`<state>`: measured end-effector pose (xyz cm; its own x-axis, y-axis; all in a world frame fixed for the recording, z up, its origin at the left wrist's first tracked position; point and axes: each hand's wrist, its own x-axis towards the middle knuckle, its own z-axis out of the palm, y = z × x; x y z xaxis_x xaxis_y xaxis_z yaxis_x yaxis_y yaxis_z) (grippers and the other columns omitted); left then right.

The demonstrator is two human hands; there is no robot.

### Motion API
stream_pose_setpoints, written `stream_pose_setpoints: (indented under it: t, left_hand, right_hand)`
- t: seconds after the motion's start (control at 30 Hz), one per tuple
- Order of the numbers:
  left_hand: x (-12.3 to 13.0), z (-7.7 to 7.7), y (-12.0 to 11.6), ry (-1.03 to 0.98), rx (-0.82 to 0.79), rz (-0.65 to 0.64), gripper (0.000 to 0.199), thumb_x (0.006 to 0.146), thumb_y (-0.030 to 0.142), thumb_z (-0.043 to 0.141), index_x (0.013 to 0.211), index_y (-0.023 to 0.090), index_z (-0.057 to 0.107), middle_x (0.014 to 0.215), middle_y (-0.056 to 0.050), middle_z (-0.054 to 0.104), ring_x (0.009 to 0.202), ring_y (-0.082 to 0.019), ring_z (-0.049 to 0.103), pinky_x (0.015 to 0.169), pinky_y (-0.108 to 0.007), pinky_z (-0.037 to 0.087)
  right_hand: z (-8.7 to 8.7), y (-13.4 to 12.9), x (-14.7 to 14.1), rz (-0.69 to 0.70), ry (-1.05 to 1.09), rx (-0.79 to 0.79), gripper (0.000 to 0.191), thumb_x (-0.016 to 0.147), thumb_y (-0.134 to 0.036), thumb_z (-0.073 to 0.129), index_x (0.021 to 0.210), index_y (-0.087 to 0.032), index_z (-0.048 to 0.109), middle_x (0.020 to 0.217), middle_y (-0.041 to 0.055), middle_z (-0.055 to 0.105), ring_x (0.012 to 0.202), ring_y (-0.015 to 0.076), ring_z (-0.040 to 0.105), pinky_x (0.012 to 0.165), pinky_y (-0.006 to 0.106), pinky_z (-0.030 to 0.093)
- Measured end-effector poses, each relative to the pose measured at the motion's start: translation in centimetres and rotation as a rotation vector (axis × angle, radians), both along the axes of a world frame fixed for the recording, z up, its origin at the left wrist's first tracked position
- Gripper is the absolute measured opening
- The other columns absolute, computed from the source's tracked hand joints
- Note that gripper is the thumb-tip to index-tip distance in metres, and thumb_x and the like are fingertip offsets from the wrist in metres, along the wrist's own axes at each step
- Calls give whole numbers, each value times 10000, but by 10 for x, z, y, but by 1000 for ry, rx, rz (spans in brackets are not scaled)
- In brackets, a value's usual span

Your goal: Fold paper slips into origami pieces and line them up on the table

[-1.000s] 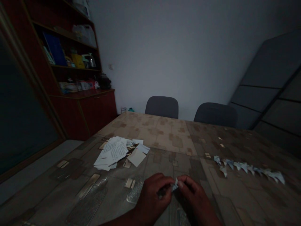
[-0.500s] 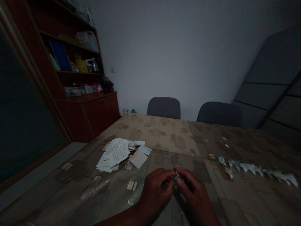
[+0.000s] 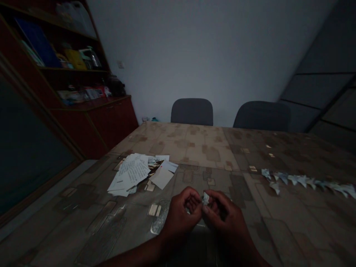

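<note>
A small piece of folded paper [image 3: 206,198], pale with darker marks, is between my two hands above the near part of the table. My right hand [image 3: 229,215] pinches it between thumb and forefinger. My left hand [image 3: 180,213] has its fingers curled, its thumb and fingertip at the paper's left side; a pale bit shows below those fingers. The paper's exact folds are too small and dark to make out. To the right lies a row of small folded paper pieces [image 3: 303,180], with one piece [image 3: 274,187] set a little nearer.
A loose pile of printed paper sheets and cards [image 3: 130,172] lies to the left on the patterned tablecloth [image 3: 191,144]. Two grey chairs [image 3: 191,111] stand behind the table's far edge. A red-brown cabinet [image 3: 108,120] with filled shelves is at the far left.
The view has tilted down slightly. My fingers have shifted on the folded paper, which now stands up more visibly at the right fingertips. My left fingers have loosened into a rounder curl.
</note>
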<state>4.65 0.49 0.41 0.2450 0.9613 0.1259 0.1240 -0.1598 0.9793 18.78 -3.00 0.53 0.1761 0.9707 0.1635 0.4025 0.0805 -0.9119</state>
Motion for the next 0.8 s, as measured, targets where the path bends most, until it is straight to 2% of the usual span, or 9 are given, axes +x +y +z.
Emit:
stream_pose_setpoints:
  t: [0.2,0.4,0.5,0.67,0.8]
  left_hand:
    - [0,3,-5,33,29,-4,58,690,115,575,680,164,546,599,39,520,560,-102,473,531,-179,366]
    - [-2,-2,-4,6,11,24,32,709,132,589,725,155,605,634,19,569,583,-112,495,554,-188,384]
    - [-2,-4,-5,6,-14,15,95,741,160,584,805,147,654,675,0,610,609,-124,522,574,-201,394]
    - [-3,3,-7,64,-4,-10,137,776,178,562,840,137,676,683,-12,612,618,-133,519,580,-211,381]
    - [-6,5,-6,78,72,-38,121,767,214,630,847,149,694,740,-15,582,661,-142,508,599,-214,385]
  right_hand:
    - [-3,-2,-2,-19,4,46,232,786,-324,594,944,-179,682,733,21,661,649,175,595,609,273,470]
    - [-7,-3,3,72,64,43,269,847,-347,554,1021,-182,675,872,56,699,806,216,653,710,299,501]
    - [-8,-4,4,77,61,57,280,855,-321,543,1064,-185,671,922,63,704,856,224,660,745,305,505]
    - [-10,-4,4,53,10,83,271,848,-300,553,1064,-199,682,942,65,713,851,223,662,714,295,511]
    - [-10,-5,5,62,-46,139,272,839,-273,562,1072,-211,687,934,58,713,833,215,660,695,280,510]
